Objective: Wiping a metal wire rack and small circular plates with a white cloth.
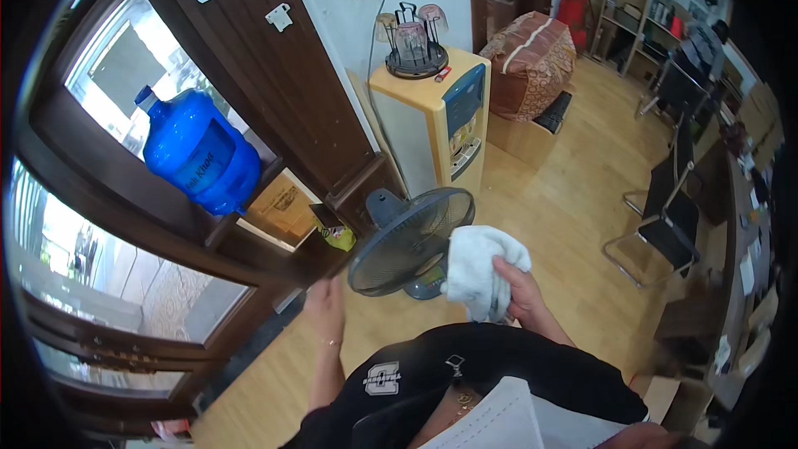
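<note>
The grip of the right hand [522, 289] is clenched on a white cloth [482, 268], which is folded and hangs in soft layers, with the thumb pressed over its near side. The cloth is in the air in front of the body, at the right edge of the fan [413, 241]; whether the two are touching, I cannot tell.

The left hand [326, 303] is raised at the left side of the fan, and a thin bracelet [331, 342] is on its wrist. Its fingers are blurred, so I cannot tell if its grip is released or holds something.

The fan is dark, with a round wire guard, and it is tilted on the wooden floor [544, 191]. Behind it stands a cream water dispenser [416, 104] with a blue front panel, and on its top there is a glass rack [418, 62] with glasses hanging upside down.

To the left, a large blue water bottle [199, 150] stands before the window, above a cardboard box [281, 209]. Beyond the dispenser, a brown patterned bag [529, 66] rests on another carton [519, 141]. At the right, a black chair [669, 220] stands near a long dark bench.
</note>
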Available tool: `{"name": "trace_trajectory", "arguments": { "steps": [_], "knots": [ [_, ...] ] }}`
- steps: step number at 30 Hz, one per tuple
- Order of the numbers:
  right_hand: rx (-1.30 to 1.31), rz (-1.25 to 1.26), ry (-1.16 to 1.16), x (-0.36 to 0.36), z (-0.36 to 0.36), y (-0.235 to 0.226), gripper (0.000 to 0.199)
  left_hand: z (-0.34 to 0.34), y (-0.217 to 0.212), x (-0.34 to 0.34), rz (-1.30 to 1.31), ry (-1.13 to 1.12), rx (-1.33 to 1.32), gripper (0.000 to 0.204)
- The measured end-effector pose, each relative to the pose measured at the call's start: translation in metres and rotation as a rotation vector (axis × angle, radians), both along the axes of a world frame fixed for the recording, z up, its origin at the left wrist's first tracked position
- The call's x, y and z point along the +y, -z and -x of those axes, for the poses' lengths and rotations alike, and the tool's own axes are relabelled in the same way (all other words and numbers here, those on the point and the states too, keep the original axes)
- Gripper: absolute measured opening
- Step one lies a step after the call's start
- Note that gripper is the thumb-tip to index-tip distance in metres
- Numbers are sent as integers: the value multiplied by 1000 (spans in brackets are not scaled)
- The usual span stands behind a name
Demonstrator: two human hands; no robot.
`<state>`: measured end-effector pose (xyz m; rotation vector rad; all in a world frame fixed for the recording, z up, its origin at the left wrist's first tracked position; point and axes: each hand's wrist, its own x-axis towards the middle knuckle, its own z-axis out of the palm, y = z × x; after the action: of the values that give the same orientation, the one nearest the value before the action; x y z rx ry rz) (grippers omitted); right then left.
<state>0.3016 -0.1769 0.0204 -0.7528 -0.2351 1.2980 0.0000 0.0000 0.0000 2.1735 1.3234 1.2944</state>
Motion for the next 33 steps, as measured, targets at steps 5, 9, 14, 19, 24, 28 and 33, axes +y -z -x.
{"name": "trace_trajectory", "arguments": {
  "steps": [5, 9, 14, 19, 24, 28, 33],
  "knots": [
    [-30, 70, 103, -44, -111, 15, 43, -170, -35, -60, 55, 358, -59, 23],
    [-122, 123, 177, -43, -169, 16, 43, -239, -32, -82, 27, 469, 18, 19],
    [-229, 142, 159, -17, -213, 28, 49, -287, -27, -83, 220, 549, 112, 13],
    [-320, 200, -94, 43, -237, 26, 47, -345, -35, -48, 299, 513, -44, 58],
    [-572, 284, -476, 118, -267, 0, 47, -403, -14, 10, 675, 579, -410, 80],
    [-416, 118, -376, 171, -303, -9, 47, -432, -13, 65, 832, 639, -636, 73],
    [-330, 73, -144, 250, -352, -19, 47, -451, -18, 124, 639, 344, -381, 52]
  ]
}}
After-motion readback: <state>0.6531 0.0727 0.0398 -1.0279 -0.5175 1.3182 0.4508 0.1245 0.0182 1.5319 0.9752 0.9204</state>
